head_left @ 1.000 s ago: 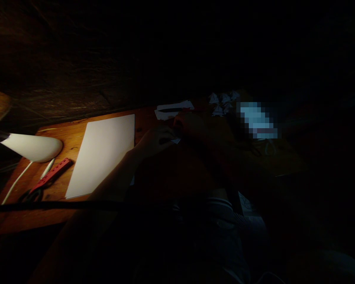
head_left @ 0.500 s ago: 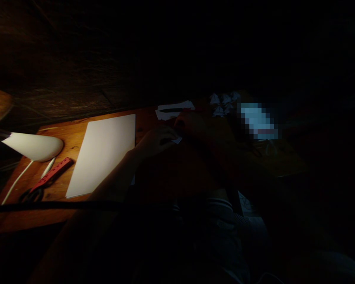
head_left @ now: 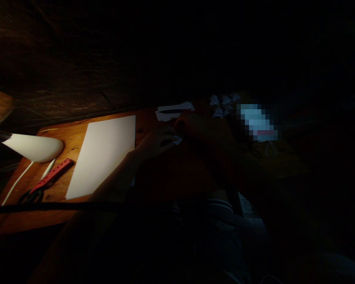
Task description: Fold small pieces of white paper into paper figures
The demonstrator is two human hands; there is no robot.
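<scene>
The scene is very dark. My left hand [head_left: 157, 141] and my right hand [head_left: 192, 125] meet over a wooden table [head_left: 72, 134], fingers curled on a small white piece of paper [head_left: 176, 139] between them. The right hand lies in deep shadow, so its grip is hard to make out. A large white sheet [head_left: 105, 154] lies just left of my left forearm.
A white lamp head [head_left: 34, 147] shines at the far left, beside a pen [head_left: 48, 168], a red ruler [head_left: 51, 174] and scissors [head_left: 29, 194]. More paper scraps [head_left: 173, 110] and several small folded paper pieces [head_left: 223, 103] lie behind my hands. A lit screen [head_left: 257, 122] glows to the right.
Hardly anything differs: both hands stay together on the small paper, with only slight finger shifts.
</scene>
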